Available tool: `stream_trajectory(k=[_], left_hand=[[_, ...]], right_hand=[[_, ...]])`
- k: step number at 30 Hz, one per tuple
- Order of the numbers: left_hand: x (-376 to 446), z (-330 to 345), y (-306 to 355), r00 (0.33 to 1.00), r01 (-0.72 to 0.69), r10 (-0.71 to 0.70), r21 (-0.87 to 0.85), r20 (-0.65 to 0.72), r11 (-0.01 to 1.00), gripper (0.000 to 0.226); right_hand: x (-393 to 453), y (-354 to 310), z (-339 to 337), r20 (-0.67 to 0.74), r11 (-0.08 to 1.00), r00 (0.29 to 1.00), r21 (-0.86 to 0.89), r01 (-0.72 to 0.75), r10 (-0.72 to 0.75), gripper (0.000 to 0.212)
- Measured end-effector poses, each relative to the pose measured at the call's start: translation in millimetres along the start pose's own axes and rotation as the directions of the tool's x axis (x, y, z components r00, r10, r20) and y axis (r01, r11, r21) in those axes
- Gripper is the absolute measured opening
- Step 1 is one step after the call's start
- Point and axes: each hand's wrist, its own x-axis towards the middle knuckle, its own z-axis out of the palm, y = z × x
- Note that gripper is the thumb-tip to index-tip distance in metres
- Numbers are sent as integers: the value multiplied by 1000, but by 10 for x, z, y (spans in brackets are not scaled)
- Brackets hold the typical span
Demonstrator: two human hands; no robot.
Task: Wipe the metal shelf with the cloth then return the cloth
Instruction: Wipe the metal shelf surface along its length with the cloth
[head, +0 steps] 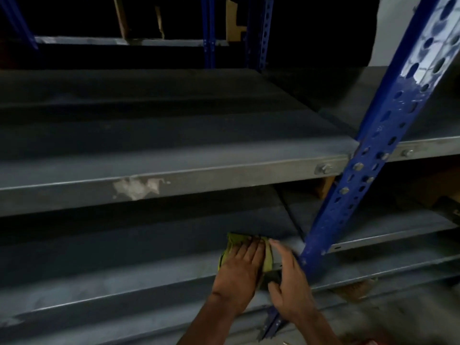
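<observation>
L hand (pixel 239 267) flat, fingers straight, pressing cloth (pixel 235 241) on shelf (pixel 124 265). R hand (pixel 290 282) open w/ fingertips at cloth's edge, beside blue post (pixel 348 185).

Two bare forearms enter from bottom edge, no sleeves in view. Left hand (pixel 239 272) bare: no glove, ring, or watch at wrist. Right hand (pixel 291 287) likewise bare, wrist unadorned. Fingernails short, unpainted as far as dim light shows. Rest of body out of frame.
</observation>
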Motion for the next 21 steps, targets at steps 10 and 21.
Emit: stream_trajectory(k=[10, 21], left_hand=[[-556, -143, -488, 991, 125, -124, 16, -43, 992, 76], [-1271, -314, -1160, 938, 330, -341, -144, -57, 933, 67]], right_hand=[[133, -17, 237, 188, 959, 982, -276, 57, -4, 92], [138, -81, 219, 204, 931, 969, -307, 200, -141, 75]])
